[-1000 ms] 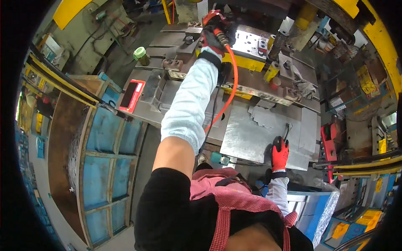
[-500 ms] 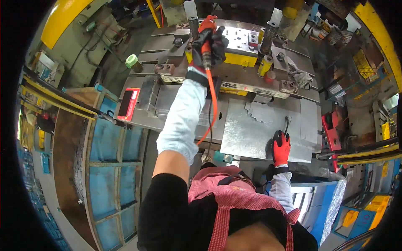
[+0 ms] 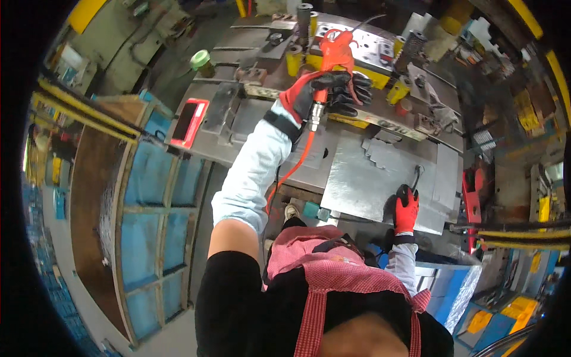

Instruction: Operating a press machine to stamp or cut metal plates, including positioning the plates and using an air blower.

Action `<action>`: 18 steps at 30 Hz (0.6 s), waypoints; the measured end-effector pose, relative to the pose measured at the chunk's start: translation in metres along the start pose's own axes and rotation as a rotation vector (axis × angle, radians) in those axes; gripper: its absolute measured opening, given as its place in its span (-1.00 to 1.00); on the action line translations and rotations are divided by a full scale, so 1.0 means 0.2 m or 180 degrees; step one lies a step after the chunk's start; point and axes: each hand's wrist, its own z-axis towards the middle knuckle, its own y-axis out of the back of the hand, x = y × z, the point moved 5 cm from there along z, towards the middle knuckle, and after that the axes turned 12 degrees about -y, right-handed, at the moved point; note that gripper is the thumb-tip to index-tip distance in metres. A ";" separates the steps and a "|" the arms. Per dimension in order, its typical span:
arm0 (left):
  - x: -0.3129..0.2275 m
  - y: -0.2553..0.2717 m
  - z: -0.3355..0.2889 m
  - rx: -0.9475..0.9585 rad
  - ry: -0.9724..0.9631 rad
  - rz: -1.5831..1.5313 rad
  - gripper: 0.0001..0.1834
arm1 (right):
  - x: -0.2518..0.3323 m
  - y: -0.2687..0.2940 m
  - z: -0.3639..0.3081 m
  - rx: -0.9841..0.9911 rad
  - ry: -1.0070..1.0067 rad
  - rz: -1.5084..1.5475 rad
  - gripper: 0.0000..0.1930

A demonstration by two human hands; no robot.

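Note:
My left hand (image 3: 324, 95), in a red and black glove, is closed around a red air blow gun (image 3: 337, 50). Its thin nozzle points up and right over the bright die block (image 3: 380, 38) of the press. An orange hose (image 3: 302, 163) trails from the metal coupling below the hand. On the right, my right hand (image 3: 407, 211), gloved alike, rests at the near part of a flat metal sheet (image 3: 357, 178). From its closed fingers a thin dark tool with a hooked end (image 3: 418, 174) sticks out. The palm side of that hand is hidden.
Yellow-and-dark guide posts (image 3: 399, 90) stand around the die. A red-framed dark flat object (image 3: 189, 123) and a green-lidded jar (image 3: 202, 62) are on the left. A blue-panelled rack (image 3: 143, 220) stands left, a blue bin (image 3: 443, 291) near right. Striped bars (image 3: 523, 238) flank the table.
My left hand has come nearer and to the right with the blow gun, whose body now shows beyond the fingers. The view has shifted slightly; my right hand stays at the sheet.

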 end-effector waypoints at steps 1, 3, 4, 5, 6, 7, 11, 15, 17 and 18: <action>-0.09 -0.02 -0.09 -0.0123 -0.0099 0.0127 -0.60 | 0.05 0.00 -0.01 -0.0057 0.0095 0.0016 -0.51; -0.14 0.17 -0.34 -0.0555 -0.0041 0.2472 -0.64 | 0.02 0.01 0.00 0.0371 0.0261 0.0568 -0.51; -0.10 0.23 -0.50 -0.0804 -0.0075 0.2314 -0.65 | -0.01 0.02 0.00 0.0344 0.0221 0.0607 -0.52; -0.06 0.27 -0.63 -0.0994 -0.0104 0.2139 -0.66 | -0.06 0.02 0.00 0.0286 0.0129 0.0645 -0.53; -0.15 0.27 -0.77 -0.1167 -0.0418 0.2664 -0.67 | -0.12 0.02 0.02 0.0342 0.0123 0.0612 -0.53; -0.23 0.32 -0.92 -0.1321 -0.0622 0.3393 -0.70 | -0.15 0.00 0.03 0.0404 0.0127 0.0568 -0.53; -0.56 0.63 -1.56 -0.2574 -0.0992 0.5716 -0.68 | -0.19 -0.04 0.05 0.0244 -0.0133 -0.0085 -0.53; -0.78 1.12 -2.01 -0.4811 -0.1670 0.3596 -0.81 | -0.12 -0.03 0.06 0.0408 0.0271 0.0016 -0.54; -0.94 1.38 -2.13 -0.5039 -0.1578 0.3962 -0.82 | -0.12 -0.06 0.08 0.0718 -0.0116 0.0671 -0.56; -0.99 1.52 -2.16 -0.4859 -0.1903 0.3418 -0.75 | -0.07 -0.05 0.08 0.0837 0.0030 0.0580 -0.56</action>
